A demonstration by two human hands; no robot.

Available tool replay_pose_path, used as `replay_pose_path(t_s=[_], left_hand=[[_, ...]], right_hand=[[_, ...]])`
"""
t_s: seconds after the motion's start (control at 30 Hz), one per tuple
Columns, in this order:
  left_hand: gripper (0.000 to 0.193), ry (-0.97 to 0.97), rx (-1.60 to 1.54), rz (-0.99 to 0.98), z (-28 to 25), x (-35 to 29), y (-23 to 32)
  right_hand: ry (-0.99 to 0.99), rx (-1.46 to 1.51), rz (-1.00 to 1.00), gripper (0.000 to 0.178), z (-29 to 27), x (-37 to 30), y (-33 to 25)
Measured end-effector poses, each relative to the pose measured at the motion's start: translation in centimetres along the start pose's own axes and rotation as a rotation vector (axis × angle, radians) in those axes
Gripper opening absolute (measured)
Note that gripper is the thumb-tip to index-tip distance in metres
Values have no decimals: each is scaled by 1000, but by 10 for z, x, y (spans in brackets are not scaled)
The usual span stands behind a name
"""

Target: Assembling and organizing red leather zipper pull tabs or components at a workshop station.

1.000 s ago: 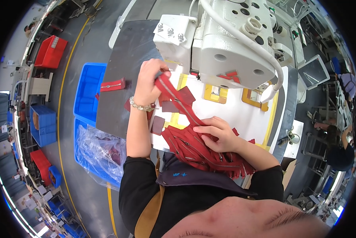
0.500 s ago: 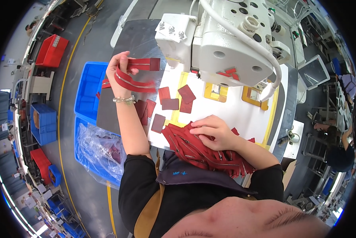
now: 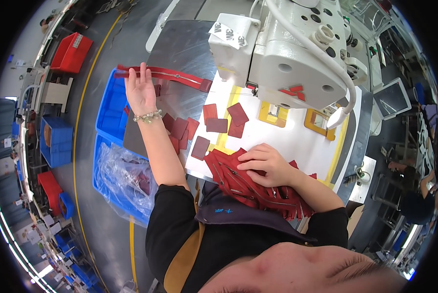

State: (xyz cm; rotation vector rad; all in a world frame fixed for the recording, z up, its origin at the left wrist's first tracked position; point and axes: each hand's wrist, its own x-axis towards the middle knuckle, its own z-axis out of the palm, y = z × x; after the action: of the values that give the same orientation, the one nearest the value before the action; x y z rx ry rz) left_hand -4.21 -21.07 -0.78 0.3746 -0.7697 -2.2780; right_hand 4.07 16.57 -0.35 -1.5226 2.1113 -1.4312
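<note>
My left hand [image 3: 142, 90] is raised palm up at the left, fingers stretched out. Against its fingers lies a long red zipper [image 3: 180, 78] with a metal-toothed line and a dark red end tab, reaching right over the dark tabletop. Near the front edge of the work surface, my right hand [image 3: 263, 165] rests with bent fingers on a bundle of red zippers [image 3: 243, 185]; its fingertips press into the tapes. Between my hands lie several dark red rectangular patches [image 3: 216, 125], some on white sheeting, others at the dark edge.
A white sewing machine head [image 3: 287, 63] with a hose stands beyond the patches. Yellow-framed plates [image 3: 272, 114] lie beneath it. At the left are a blue bin [image 3: 110, 110] and another blue bin [image 3: 98, 171] holding clear plastic wrap. A screen [image 3: 393, 95] stands far right.
My left hand has unfolded from the looped zipper, and the strip now stretches out nearly straight behind the fingers. My right hand stays on the bundle. The whole view has shifted slightly.
</note>
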Motion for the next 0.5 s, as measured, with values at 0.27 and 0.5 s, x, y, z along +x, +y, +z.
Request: replay_pose_path(t_s=[0.27,0.5], left_hand=[[77,-138,611,448,34,-38,33],[78,-610,1737,466,3,-80,53]], right_hand=[[-13,-6,-9,24,0,2,0],[-18,-8,16,23,-1,1,-1]])
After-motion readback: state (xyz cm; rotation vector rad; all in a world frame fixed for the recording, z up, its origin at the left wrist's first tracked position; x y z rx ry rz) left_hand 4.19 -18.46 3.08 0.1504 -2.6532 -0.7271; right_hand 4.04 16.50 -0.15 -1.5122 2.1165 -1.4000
